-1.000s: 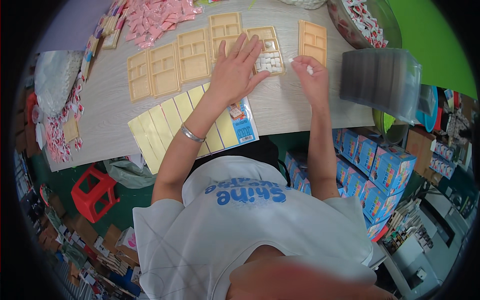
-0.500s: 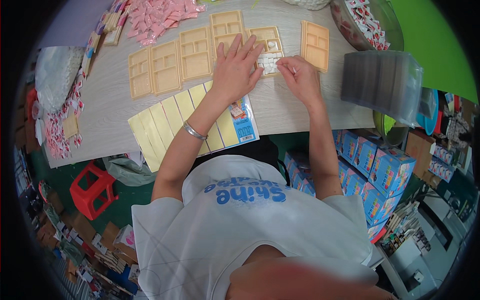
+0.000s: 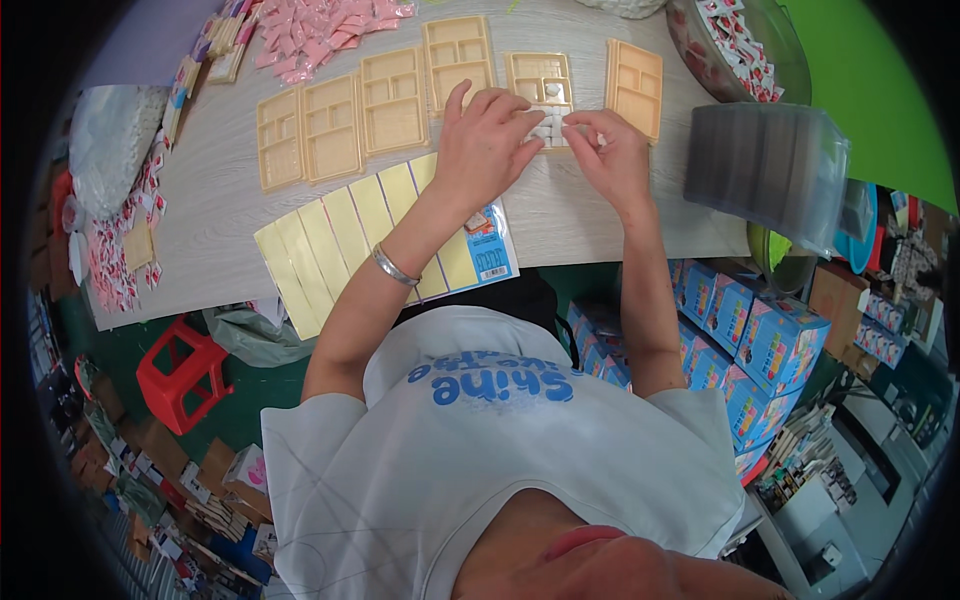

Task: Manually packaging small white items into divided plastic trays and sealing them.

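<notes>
A beige compartment tray (image 3: 538, 68) lies in front of me, with small white blocks (image 3: 552, 127) packed in its near compartment and one round white piece above them. At the tray's left edge is my left hand (image 3: 487, 145), its fingers bent but apart, index fingertip and thumb close to the blocks. My right hand (image 3: 612, 155) comes in from the right with fingers curled and fingertips at the right side of the blocks. Whatever it pinches, if anything, is too small to make out. Part of the near compartment is hidden by both hands.
Several similar beige trays (image 3: 332, 125) stand to the left, and one tray (image 3: 634, 90) to the right. Yellow-striped sheets (image 3: 335, 240) lie at the table's near edge. Pink packets (image 3: 325, 30), a bowl of sachets (image 3: 800, 65) and a clear plastic bin (image 3: 760, 160) surround the work spot.
My left hand has drawn its fingers in from a flatter spread, uncovering more of the tray's left side. The right hand has shifted slightly to the right, staying by the white blocks.
</notes>
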Demonstrator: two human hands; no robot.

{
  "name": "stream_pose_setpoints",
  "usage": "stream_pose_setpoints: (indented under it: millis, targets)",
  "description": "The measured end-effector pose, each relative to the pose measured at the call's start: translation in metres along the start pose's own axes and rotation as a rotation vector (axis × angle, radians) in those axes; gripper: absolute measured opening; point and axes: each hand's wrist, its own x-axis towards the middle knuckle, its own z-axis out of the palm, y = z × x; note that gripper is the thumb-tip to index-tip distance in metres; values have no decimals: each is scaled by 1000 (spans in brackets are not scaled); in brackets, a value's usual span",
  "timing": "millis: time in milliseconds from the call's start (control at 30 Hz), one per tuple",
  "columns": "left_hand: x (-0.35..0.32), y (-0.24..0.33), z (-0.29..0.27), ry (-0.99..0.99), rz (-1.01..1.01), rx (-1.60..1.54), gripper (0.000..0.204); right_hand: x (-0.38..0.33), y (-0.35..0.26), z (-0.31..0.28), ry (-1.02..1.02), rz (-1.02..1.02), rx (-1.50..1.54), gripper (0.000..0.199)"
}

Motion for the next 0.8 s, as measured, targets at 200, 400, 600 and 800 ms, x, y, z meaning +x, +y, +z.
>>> stream_pose_setpoints:
  millis: [200,400,600,800]
  targets:
    - [6,4,5,17,-49,10,14,15,10,-2,107,94,133,14]
    - [0,-21,-22,224,-110,-46,13,35,13,-7,116,63,19,14]
    - [-7,-40,-36,251,-164,46,12,56,8,2,-62,-31,-345,20]
    - [-15,-32,-38,195,-149,52,14,73,1,14,-197,19,-519,20]
